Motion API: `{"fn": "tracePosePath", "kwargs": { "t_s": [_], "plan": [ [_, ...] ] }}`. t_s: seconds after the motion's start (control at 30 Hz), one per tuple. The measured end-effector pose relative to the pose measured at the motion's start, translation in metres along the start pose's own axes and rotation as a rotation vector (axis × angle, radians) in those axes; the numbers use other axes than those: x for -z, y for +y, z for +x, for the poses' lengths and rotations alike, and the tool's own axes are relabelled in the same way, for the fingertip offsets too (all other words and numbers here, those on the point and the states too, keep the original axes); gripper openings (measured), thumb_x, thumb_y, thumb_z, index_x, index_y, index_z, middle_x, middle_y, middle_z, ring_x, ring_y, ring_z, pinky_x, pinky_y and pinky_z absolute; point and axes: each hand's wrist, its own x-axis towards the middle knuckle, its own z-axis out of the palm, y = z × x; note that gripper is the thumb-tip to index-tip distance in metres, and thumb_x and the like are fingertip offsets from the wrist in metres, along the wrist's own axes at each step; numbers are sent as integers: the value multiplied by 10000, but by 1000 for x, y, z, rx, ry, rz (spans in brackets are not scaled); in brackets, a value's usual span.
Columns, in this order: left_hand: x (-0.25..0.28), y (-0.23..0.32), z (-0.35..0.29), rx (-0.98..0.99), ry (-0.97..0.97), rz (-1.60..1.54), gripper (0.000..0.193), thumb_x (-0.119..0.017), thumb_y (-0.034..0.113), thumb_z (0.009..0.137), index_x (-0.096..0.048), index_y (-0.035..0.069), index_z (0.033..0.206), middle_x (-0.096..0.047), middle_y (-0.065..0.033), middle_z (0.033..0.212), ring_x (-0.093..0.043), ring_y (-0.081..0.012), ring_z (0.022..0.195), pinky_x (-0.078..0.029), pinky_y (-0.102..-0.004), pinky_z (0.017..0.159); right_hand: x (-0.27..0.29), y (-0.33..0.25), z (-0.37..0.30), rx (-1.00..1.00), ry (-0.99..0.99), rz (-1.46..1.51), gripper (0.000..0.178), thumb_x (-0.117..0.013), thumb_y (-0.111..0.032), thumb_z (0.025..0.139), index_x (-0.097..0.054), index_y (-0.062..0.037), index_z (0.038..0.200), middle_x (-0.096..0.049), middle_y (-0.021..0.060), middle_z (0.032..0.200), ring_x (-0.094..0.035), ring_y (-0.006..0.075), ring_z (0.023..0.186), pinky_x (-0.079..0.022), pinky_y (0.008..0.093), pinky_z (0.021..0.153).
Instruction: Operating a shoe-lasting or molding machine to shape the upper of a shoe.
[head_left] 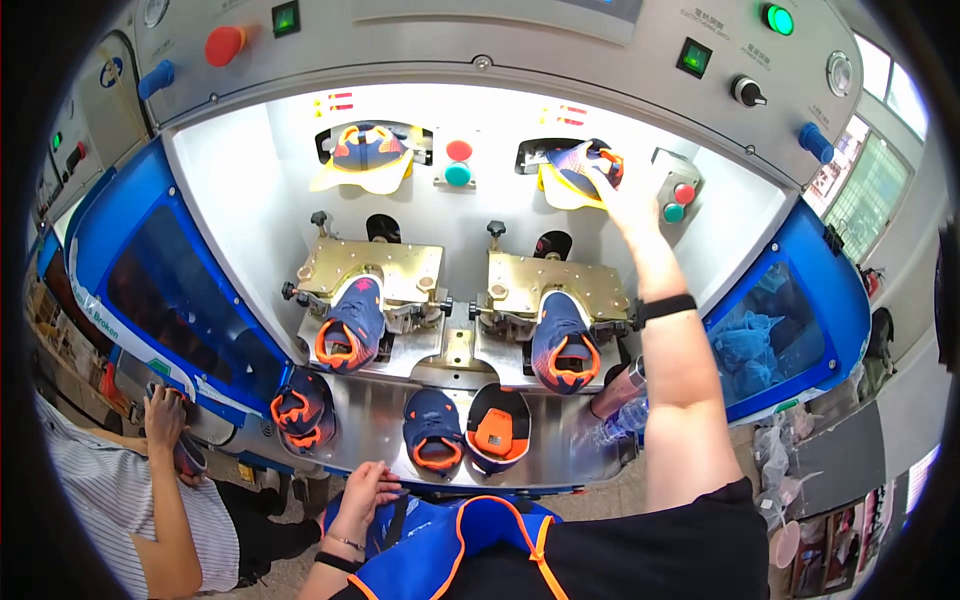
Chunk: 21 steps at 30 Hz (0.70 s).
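Observation:
My right hand (628,200) reaches up into the lit machine bay, its fingers closed on the edge of a navy and orange shoe upper (570,165) that sits on the upper right yellow-edged form. The left hand (370,490) hangs by the tray's front edge, fingers loosely extended, holding nothing I can see. Nearest to it on the metal tray (370,420) stands a navy shoe upper (434,425), with another showing an orange inside (497,428) beside it. Two more navy uppers, a left one (355,325) and a right one (567,345), sit at the brass-coloured clamp plates.
Another upper (367,150) covers the upper left form. Stacked uppers (302,410) lie at the tray's left end. Red and green buttons (458,162) stick out between the forms. A metal cylinder (620,388) and clear plastic stand right. At left, a co-worker (150,480) handles a shoe.

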Motion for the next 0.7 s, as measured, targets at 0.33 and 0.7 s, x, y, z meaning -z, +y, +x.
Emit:
{"fn": "tracePosePath", "kwargs": {
  "t_s": [0.33,0.7],
  "plan": [
    [2,-5,-36,56,156,86,243,-559,325,987,-598,88,1026,-688,-70,966,-664,-166,786,-556,-303,663,-63,111,-26,67,527,315,635,-544,-213,968,-264,25,1486,-318,240,1503,-289,339,1410,-182,453,1183],
    [-15,-29,-21,32,103,130,333,-590,371,969,-602,63,1096,-674,-56,956,-648,-146,762,-529,-274,608,13,-33,-179,188,-9,538,305,-435,-136,1042,-565,33,1262,-553,165,1329,-508,270,1252,-354,376,1098]
  ]
}}
